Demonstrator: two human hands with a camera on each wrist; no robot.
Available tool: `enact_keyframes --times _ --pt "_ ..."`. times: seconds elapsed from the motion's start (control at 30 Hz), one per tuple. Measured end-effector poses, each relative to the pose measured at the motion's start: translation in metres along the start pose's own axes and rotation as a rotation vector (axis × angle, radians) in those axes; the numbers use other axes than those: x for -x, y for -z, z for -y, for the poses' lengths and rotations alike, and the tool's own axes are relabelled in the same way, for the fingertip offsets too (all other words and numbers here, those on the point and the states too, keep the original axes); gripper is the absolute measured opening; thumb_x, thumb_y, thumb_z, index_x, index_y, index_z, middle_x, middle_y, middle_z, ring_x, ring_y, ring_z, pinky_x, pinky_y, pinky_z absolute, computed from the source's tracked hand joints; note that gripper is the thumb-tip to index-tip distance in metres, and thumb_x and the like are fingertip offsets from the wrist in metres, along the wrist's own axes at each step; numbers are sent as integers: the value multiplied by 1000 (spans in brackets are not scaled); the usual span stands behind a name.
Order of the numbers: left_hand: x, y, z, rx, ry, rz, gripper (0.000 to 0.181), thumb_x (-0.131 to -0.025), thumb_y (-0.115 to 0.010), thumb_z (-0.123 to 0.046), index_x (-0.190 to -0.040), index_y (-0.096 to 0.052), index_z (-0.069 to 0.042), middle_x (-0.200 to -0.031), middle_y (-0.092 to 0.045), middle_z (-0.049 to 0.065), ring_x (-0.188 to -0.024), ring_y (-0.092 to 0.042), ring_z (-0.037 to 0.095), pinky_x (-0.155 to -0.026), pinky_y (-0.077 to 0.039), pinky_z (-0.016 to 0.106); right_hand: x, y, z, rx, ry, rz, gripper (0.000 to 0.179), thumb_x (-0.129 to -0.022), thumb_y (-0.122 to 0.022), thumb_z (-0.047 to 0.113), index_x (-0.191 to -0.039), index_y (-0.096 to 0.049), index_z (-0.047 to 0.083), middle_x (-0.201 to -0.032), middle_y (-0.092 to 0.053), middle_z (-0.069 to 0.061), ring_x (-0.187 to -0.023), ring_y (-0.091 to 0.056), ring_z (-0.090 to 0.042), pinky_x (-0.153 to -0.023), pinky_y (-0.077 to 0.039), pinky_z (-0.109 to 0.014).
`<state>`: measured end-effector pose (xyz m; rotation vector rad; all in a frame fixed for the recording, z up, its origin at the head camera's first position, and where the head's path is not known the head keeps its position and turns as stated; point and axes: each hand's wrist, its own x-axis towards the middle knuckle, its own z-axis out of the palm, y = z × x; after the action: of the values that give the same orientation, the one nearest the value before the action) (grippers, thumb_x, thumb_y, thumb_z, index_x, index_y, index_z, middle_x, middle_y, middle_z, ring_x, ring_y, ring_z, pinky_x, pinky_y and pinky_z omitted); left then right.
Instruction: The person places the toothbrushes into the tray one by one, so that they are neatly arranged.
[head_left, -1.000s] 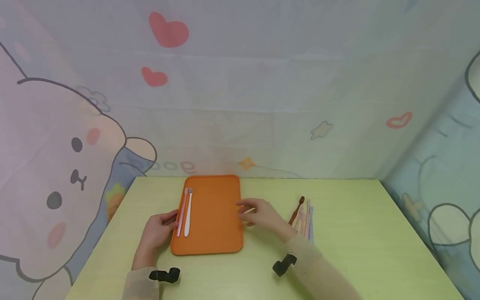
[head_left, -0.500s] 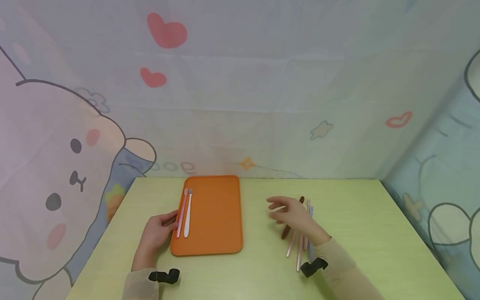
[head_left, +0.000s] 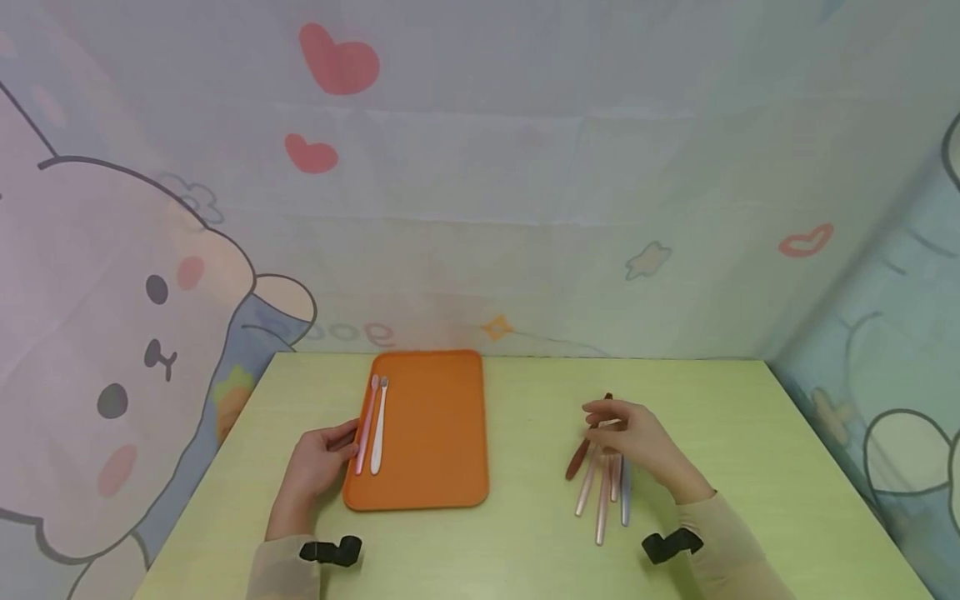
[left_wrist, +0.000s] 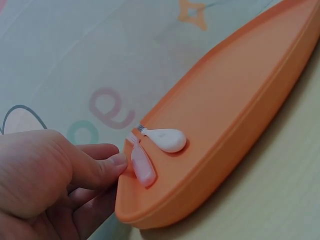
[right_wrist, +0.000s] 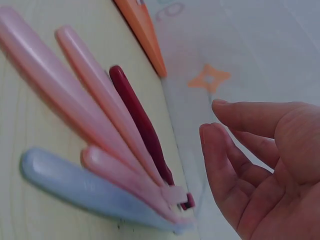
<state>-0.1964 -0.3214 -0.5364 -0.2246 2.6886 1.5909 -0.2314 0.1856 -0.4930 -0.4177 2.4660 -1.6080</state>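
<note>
Left hand (head_left: 313,462) pinches orange tray (head_left: 442,433); right hand (head_left: 637,437) loosely parted above toothbrushes (head_left: 603,510); blue toothbrush (right_wrist: 75,181) marking illegible; backdrop (head_left: 480,183) lettering (head_left: 378,335) faint.

My head view looks forward and down over the surface (head_left: 787,467) to its far edge; both wrist views sit close, face the wall (head_left: 525,167) and share the orange tray (head_left: 442,433).

One tray (head_left: 438,442) is carrying one pink toothbrush (head_left: 366,430) and one white toothbrush (head_left: 378,442) along its left edge; one dark-red toothbrush (head_left: 577,461), three pink toothbrushes (head_left: 603,504) and one blue toothbrush (head_left: 626,496) are lying nearer the bench's (head_left: 765,467) right edge
</note>
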Motion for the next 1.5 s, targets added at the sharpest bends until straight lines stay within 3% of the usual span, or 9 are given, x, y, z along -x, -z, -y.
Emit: enact_keyframes --times 0.53,0.7,0.87,1.17,1.5 --pt "-2 -1 -1 -18 10 -6 47 -104 -65 1 -150 -56 6 -143 -63 26 -139 -57 40 -116 -43 54 30 34 -31 30 -117 -78 46 -100 -75 7 -141 -61 -10 -131 -68 -28 -102 -74 -24 -76 -64 -31" --pt "-3 -2 -1 -15 12 -8 47 -104 -65 1 -150 -57 6 -143 -63 25 -139 -57 40 -116 -43 54 36 35 -44 42 -141 -74 49 -99 -77 9 -142 -61 -9 -131 -68 -28 -105 -73 -29 -76 -64 -32" --pt "-1 -2 -2 -16 19 -10 47 -104 -65 1 -150 -57 6 -143 -63 25 -139 -57 40 -116 -44 54 38 32 -55 66 -162 -70 52 -96 -80 10 -141 -61 -9 -127 -71 -24 -103 -73 -26 -75 -63 -30" --pt "1 -3 -2 -15 21 -13 47 -104 -66 1 -150 -57 6 -143 -63 26 -139 -57 40 -115 -44 54 43 26 -49 56 -210 -67 59 -92 -83 9 -142 -57 -12 -127 -69 -25 -102 -71 -24 -77 -64 -32" --pt "0 -3 -1 6 23 -13 48 -103 -66 2 -150 -57 5 -144 -62 26 -139 -57 40 -115 -45 53 43 24 -52 142 -205 -75 69 -89 -89 18 -142 -58 -12 -127 -70 -24 -105 -70 -27 -77 -62 -29"
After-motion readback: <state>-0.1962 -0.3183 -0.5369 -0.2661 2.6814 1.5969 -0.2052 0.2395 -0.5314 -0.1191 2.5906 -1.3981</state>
